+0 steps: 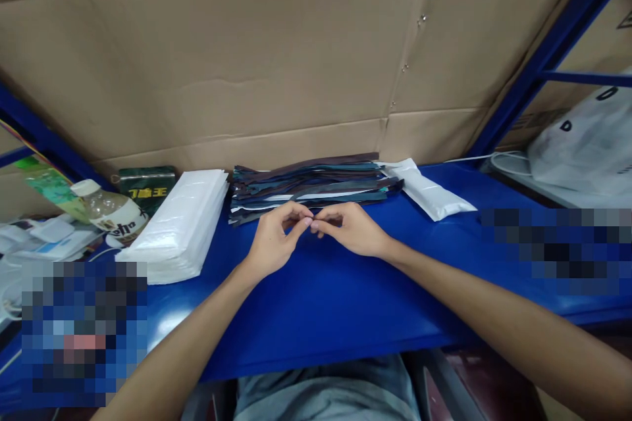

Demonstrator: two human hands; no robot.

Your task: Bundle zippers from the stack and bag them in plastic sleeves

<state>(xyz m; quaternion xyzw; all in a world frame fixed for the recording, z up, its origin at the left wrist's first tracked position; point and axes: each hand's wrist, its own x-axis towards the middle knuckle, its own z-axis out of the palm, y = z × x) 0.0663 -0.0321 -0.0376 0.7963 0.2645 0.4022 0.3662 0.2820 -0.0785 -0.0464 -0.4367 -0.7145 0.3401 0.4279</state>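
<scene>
Fine fingertip step, apparently: left hand [274,237] and right hand [353,230] pinched narrow, tips together, can't tell on what, dark strips [306,176] just beyond on blue table [320,309]; next likely needs steady pinch.

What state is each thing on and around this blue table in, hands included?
Left grip: pinched, fingertips meeting the right one's
Right grip: pinched too; anything between is too small to tell
Dark strips: piled lengthwise, ends uneven
White packets: stacked
Single white packet: lying down, apart from the stack
Bottle: capped
Plastic bag: bulging
Cardboard backing: creased
</scene>
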